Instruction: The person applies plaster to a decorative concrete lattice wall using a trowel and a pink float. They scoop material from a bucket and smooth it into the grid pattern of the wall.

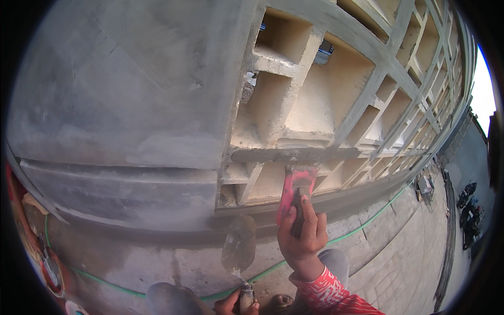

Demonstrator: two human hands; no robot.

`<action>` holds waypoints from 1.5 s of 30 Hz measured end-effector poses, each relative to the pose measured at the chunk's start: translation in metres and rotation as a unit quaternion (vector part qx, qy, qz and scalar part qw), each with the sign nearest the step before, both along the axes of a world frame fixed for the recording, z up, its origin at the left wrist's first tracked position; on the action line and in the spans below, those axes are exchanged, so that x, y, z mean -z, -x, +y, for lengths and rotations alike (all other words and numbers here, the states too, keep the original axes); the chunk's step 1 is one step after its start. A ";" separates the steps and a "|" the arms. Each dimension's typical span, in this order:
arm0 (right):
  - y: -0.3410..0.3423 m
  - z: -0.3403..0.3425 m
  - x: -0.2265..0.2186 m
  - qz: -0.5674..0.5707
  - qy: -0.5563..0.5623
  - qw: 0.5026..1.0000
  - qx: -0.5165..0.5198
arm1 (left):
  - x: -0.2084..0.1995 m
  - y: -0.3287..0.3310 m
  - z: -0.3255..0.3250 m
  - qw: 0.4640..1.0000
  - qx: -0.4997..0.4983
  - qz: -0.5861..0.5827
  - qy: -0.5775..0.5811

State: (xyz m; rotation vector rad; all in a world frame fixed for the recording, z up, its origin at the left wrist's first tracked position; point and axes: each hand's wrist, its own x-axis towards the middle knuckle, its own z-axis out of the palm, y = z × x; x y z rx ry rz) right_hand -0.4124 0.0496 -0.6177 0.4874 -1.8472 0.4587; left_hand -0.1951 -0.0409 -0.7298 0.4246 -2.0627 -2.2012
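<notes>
The right hand [303, 231] is wrapped around the handle of a flat red plastic plastering float [295, 190], whose long axis runs nearly upright, its top edge pressed against the wet grey mortar band [294, 154] under the cream lattice openings of the concrete block wall [315, 94]. The left hand [237, 303], at the lower edge, grips the handle of a grey steel pointed trowel [239, 244], blade tip up and tilted slightly right, just left of the float. Below lie paved ground [399, 262] and a green hose [367, 223]; parked motorbikes [469, 215] stand well apart at right.

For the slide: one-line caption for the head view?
Right hand presses a red plastering float against the grid wall's wet mortar ledge; left hand holds a trowel below.
</notes>
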 end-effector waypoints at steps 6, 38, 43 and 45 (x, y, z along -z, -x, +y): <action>0.000 -0.002 -0.025 0.011 -0.001 1.000 -0.022 | 0.012 -0.007 0.004 1.000 -0.003 -0.010 0.027; 0.014 0.053 -0.061 0.160 -0.359 0.919 -0.013 | -0.032 0.006 0.007 1.000 0.014 0.028 0.004; 0.028 0.054 -0.090 0.248 -0.431 0.866 -0.053 | 0.000 0.002 0.015 0.999 0.007 0.030 0.012; 0.030 0.053 -0.100 0.242 -0.454 0.856 -0.057 | -0.002 0.003 0.015 0.999 0.011 0.029 0.011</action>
